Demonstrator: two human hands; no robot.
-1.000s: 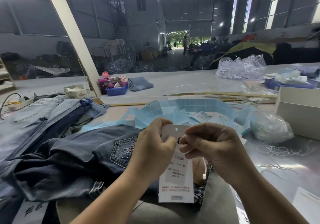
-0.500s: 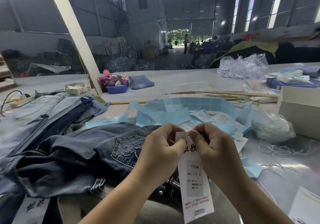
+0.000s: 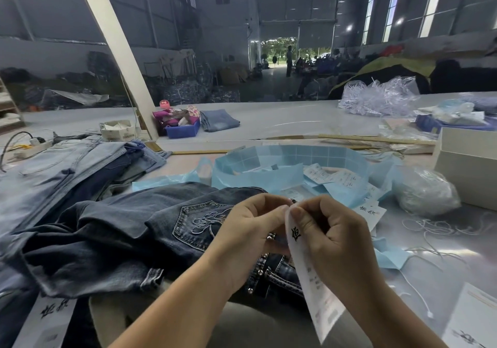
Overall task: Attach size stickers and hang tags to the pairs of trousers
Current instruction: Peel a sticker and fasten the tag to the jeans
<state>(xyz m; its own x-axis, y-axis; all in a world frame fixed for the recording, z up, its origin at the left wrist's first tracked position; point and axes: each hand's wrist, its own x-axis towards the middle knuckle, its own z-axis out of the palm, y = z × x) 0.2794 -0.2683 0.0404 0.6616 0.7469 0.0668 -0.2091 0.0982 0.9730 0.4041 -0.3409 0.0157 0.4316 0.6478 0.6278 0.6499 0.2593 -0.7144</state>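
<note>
A long white hang tag with black characters hangs edge-on between my hands, over a pair of dark blue jeans with an embroidered back pocket and a studded waistband. My left hand and my right hand both pinch the tag's top end, fingertips almost touching. A thin white string may be there, but I cannot make it out. Blue sticker backing sheets and loose size stickers lie just beyond the hands.
Stacked lighter jeans lie at the left. A white box and a clear bag of strings stand at the right, with loose strings and more tags nearby. A blue bin sits farther back.
The tag has turned from facing me to nearly edge-on and moved right. Both hands have shifted slightly right and closer together at its top.
</note>
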